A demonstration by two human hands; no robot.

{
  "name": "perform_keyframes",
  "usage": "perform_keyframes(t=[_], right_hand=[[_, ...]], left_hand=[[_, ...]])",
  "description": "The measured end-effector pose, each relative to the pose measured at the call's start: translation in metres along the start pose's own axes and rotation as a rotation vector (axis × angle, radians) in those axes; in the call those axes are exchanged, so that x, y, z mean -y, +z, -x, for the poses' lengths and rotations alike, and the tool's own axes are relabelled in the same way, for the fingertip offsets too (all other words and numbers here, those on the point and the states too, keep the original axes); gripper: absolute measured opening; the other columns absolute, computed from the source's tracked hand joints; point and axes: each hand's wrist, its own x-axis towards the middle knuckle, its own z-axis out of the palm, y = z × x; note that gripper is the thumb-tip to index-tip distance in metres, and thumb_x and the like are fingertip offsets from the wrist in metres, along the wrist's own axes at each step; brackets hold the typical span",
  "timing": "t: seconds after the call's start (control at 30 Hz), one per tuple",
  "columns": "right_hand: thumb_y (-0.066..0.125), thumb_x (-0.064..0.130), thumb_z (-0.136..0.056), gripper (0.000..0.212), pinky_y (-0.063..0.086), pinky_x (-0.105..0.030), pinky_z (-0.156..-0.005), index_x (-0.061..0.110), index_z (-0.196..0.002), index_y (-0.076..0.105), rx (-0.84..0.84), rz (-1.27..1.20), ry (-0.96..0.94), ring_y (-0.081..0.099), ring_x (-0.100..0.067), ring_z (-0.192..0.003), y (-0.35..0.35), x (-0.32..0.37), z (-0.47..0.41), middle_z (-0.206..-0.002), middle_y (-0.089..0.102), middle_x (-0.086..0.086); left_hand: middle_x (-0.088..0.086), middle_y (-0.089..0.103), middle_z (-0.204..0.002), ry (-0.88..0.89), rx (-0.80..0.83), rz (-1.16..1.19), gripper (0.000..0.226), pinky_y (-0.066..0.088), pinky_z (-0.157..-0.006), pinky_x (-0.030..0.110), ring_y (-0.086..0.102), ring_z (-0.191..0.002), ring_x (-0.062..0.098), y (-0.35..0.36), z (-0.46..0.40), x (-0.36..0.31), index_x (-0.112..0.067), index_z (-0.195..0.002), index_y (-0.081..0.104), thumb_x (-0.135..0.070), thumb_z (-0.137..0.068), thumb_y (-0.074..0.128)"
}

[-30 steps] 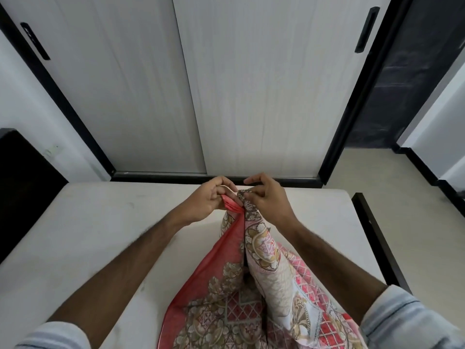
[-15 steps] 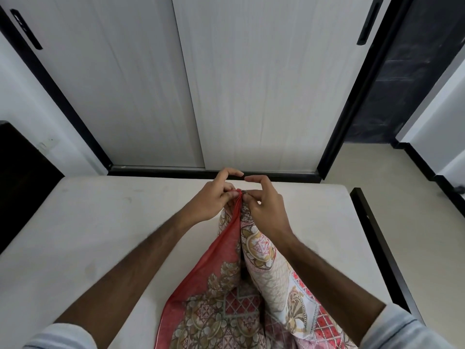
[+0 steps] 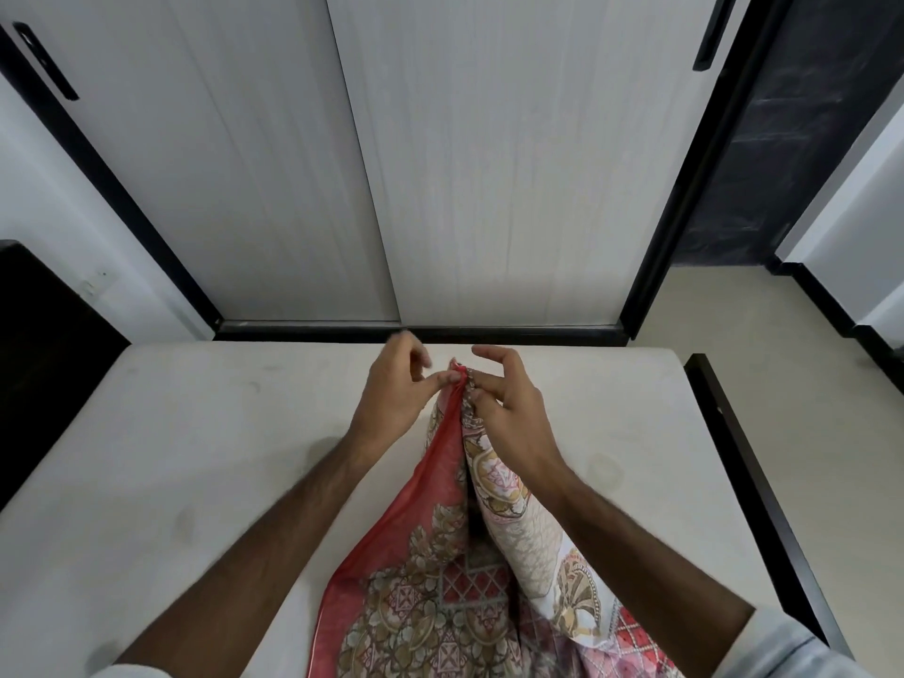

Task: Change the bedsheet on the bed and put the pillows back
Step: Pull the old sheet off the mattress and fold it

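Beyond my hands the wardrobe point(image 3: 440, 163) fills the far wall, two pale sliding doors in a black frame, with a dark handle point(image 3: 709, 36) up to the right of my hands and another point(image 3: 46, 61) up to the left. Under my hands and arms spreads the bare mattress point(image 3: 195, 457), off-white and faintly stained, reaching from the wardrobe's foot back toward me. To the right of my right hand the black bed frame point(image 3: 748, 482) edges the mattress, and past it lies pale floor point(image 3: 807, 384). Far to the left of my left hand sits a dark panel point(image 3: 44, 359) against the white wall; I cannot tell what it is. The sheet point(image 3: 440, 579), red with a gold and cream floral print, rises from near my body in a narrowing bunch up to my hands, draped between my forearms over the mattress. My left hand point(image 3: 396, 398) pinches the red top edge of the sheet between thumb and a fingertip, the other fingers lifted and slightly blurred. My right hand point(image 3: 508, 408) sits just beside it, almost touching, pinching the patterned edge of the same gathered tip with thumb and curled fingers, the forefinger raised above it. Pale sleeve cuffs show at both lower corners.
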Motion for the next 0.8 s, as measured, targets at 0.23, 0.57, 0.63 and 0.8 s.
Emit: perform_keyframes(t=[0.23,0.57,0.63,0.8], right_hand=[[0.042,-0.009,-0.090,0.055,0.055,-0.032,-0.096,0.017,-0.138,0.043,0.200,-0.238,0.122,0.057,-0.013,-0.128,0.012,-0.023,0.032,-0.138,0.060,-0.003],[0.043,-0.020,-0.091,0.051,0.045,-0.038,-0.111,0.000,-0.138,0.044,0.620,-0.487,0.299,0.056,-0.023,-0.130,0.000,-0.085,0.045,-0.139,0.060,-0.009],[0.048,-0.014,-0.094,0.035,0.052,-0.038,-0.101,-0.003,-0.126,0.054,0.656,-0.369,0.359,0.065,-0.028,-0.117,-0.007,-0.119,0.030,-0.124,0.069,-0.014],[0.054,-0.002,-0.095,0.018,0.054,-0.036,-0.081,0.000,-0.111,0.061,0.544,0.044,0.646,0.065,-0.026,-0.092,-0.021,-0.228,-0.011,-0.107,0.070,-0.017]], left_hand=[[-0.014,0.047,-0.074,-0.005,0.239,0.218,0.053,0.043,-0.060,0.024,0.044,-0.067,0.007,0.014,0.057,0.019,-0.015,-0.094,0.042,-0.068,-0.096,0.043],[-0.015,0.047,-0.068,-0.163,0.176,0.069,0.025,0.032,-0.056,0.018,0.039,-0.060,0.000,0.004,0.116,0.050,-0.024,-0.083,0.045,-0.013,-0.106,0.048],[-0.016,0.050,-0.067,-0.213,0.167,0.021,0.028,0.031,-0.054,0.019,0.039,-0.058,-0.001,0.000,0.131,0.059,-0.028,-0.083,0.046,-0.009,-0.103,0.049],[-0.011,0.049,-0.060,-0.393,-0.035,-0.095,0.011,0.031,-0.051,0.027,0.037,-0.053,0.003,-0.017,0.163,0.090,-0.022,-0.077,0.044,-0.020,-0.089,0.045]])
